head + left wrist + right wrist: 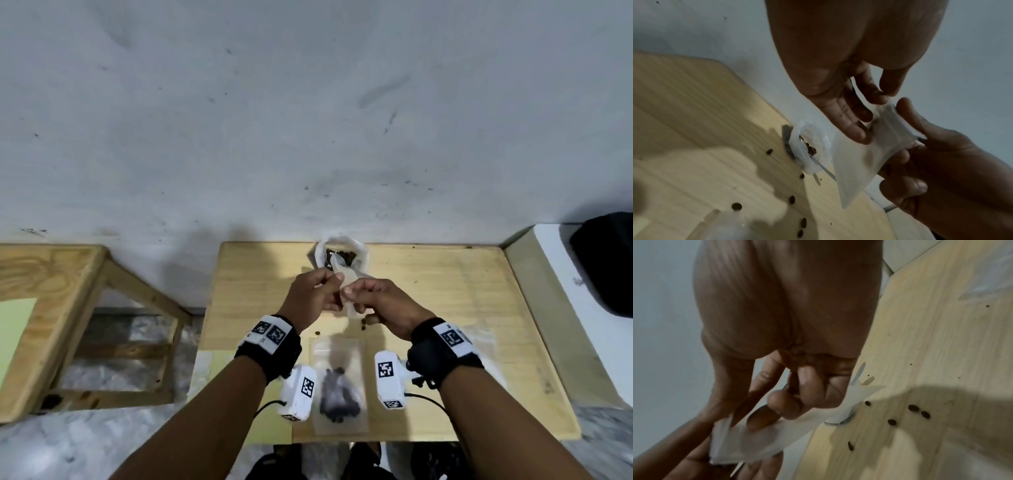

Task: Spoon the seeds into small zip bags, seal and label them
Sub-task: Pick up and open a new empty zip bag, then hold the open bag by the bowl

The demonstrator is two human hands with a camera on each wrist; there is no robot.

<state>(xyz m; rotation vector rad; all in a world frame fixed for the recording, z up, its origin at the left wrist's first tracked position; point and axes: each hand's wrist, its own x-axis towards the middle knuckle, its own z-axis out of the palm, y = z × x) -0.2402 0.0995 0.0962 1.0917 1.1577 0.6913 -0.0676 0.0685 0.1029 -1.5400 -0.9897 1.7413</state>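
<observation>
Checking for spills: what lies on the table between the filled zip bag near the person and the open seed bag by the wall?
Loose seeds on the table, in the head view.

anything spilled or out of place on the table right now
Yes. Several loose seeds lie scattered on the bare wooden table, just under the empty zip bag that both hands hold, rather than in the seed container or the filled bag. Nothing looks damaged.

clear zip bag point(347, 291) between the hands; dark brown seeds point(363, 325) beneath them; pale wood-grain table point(445, 291); black-and-white wrist markers point(269, 333).
</observation>
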